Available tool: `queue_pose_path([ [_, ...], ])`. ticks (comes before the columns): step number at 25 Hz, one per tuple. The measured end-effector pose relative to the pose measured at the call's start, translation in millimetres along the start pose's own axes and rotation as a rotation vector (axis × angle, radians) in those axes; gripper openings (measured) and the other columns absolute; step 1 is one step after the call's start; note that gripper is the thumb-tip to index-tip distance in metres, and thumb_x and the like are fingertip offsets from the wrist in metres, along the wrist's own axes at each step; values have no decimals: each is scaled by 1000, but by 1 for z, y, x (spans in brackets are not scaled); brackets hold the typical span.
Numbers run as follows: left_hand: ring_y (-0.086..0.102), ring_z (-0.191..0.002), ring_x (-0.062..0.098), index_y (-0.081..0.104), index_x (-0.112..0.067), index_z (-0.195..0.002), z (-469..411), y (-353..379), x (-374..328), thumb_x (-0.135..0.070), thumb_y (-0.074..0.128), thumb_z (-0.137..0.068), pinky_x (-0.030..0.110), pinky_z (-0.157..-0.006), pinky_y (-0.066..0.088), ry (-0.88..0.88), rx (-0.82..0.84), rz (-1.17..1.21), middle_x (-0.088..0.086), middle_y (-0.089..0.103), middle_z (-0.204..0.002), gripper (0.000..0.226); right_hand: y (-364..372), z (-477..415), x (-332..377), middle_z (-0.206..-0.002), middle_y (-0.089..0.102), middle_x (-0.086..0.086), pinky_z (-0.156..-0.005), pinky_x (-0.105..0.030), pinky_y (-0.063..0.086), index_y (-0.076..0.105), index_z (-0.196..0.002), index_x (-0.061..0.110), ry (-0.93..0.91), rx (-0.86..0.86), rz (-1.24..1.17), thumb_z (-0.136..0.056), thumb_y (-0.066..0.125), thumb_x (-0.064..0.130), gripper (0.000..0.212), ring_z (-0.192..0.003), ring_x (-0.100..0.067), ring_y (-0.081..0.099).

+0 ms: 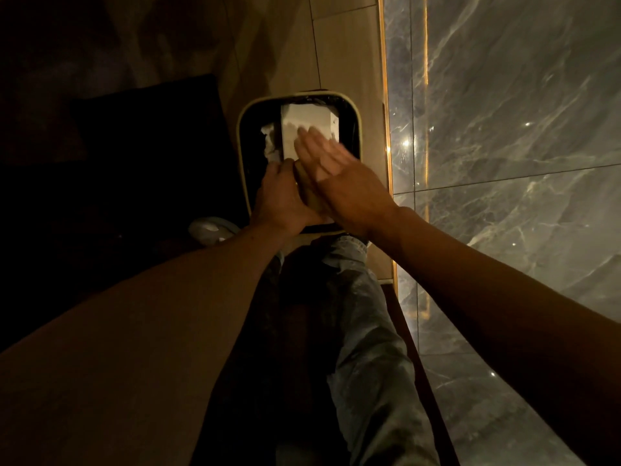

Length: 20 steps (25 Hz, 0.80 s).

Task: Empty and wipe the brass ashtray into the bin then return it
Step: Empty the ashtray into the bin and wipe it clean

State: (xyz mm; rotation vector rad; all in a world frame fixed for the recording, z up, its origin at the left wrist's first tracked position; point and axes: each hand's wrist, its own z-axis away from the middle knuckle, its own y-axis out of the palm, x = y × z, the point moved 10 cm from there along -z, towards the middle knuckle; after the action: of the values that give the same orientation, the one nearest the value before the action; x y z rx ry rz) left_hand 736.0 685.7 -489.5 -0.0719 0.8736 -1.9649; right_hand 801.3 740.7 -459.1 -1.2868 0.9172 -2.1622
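A dark bin with a pale rim [240,129] stands on the floor straight ahead, with white paper and a pale box inside it. My left hand [282,200] grips the brass ashtray [307,191] over the bin's near part; only a thin strip of the ashtray shows between my hands. My right hand [331,166] is flat, fingers stretched and blurred, lying against the ashtray's right side above the bin opening. Whether anything lies under that palm cannot be seen.
A glossy grey marble wall [504,146] with a lit gold strip [384,112] runs along the right. Wooden flooring [302,45] lies beyond the bin. A dark piece of furniture [134,146] stands to the left, and a pale shoe [210,230] is beside the bin.
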Motion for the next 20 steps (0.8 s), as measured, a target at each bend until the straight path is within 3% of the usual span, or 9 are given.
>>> queue_pose_path([
  [2,54,-117,25,52,-14,-125,-2,-5,-1,-48,91,-46,35,-93,49,13,-17,11,8,51,-128,94,-10,-2,1,-157,27,-23,-121,-44,20,23,-149,-2,14,-87,15,-98,27,27,58,-148,-34,22],
  [6,51,-122,27,49,-14,-131,-3,-6,-4,-48,91,-49,36,-98,46,48,-1,-6,9,49,-134,98,7,6,4,-157,26,-21,-122,-47,20,23,-150,1,-118,63,26,-104,33,27,54,-148,-33,20],
  [8,51,-121,25,49,-15,-129,-4,-8,-3,-54,89,-46,36,-96,47,65,-14,-44,8,50,-133,100,-30,-3,6,-157,28,-21,-122,-40,16,25,-149,0,-57,-154,4,-103,30,25,53,-148,-30,21],
  [10,50,-122,26,50,-13,-127,-7,-12,-5,-51,90,-47,37,-95,47,66,-9,-47,9,50,-133,98,-35,-6,2,-157,27,-22,-122,-43,21,24,-149,-1,-16,-207,19,-103,32,24,52,-148,-31,22],
  [12,48,-126,27,47,-12,-132,-7,-13,-7,-47,91,-49,39,-101,45,42,7,-59,10,46,-138,101,5,2,-3,-159,20,-21,-119,-47,28,19,-151,2,-74,59,85,-104,35,27,56,-150,-33,16],
  [14,46,-130,27,45,-13,-135,-4,-11,-5,-47,91,-50,40,-105,44,35,17,-77,10,43,-142,103,14,5,-9,-161,15,-19,-121,-47,23,15,-152,4,-83,148,61,-104,34,27,57,-151,-31,12],
  [17,52,-120,25,51,-13,-124,-3,-13,-6,-46,92,-47,33,-96,47,70,-5,-37,10,48,-134,93,-38,-5,-5,-158,25,-22,-122,-42,19,23,-149,-1,5,-181,-8,-104,29,25,52,-148,-32,20],
  [18,52,-119,25,51,-12,-124,-4,-14,-8,-46,91,-48,31,-94,45,75,-7,-34,9,48,-132,92,-36,-5,-6,-158,24,-22,-122,-43,20,23,-149,-1,-11,-192,2,-104,30,25,53,-148,-33,20],
  [20,49,-123,25,48,-12,-129,-3,-11,-10,-47,90,-50,33,-97,43,67,15,-67,9,46,-135,96,3,5,-12,-161,14,-19,-120,-49,26,16,-152,4,-63,89,39,-104,31,30,57,-149,-34,16],
])
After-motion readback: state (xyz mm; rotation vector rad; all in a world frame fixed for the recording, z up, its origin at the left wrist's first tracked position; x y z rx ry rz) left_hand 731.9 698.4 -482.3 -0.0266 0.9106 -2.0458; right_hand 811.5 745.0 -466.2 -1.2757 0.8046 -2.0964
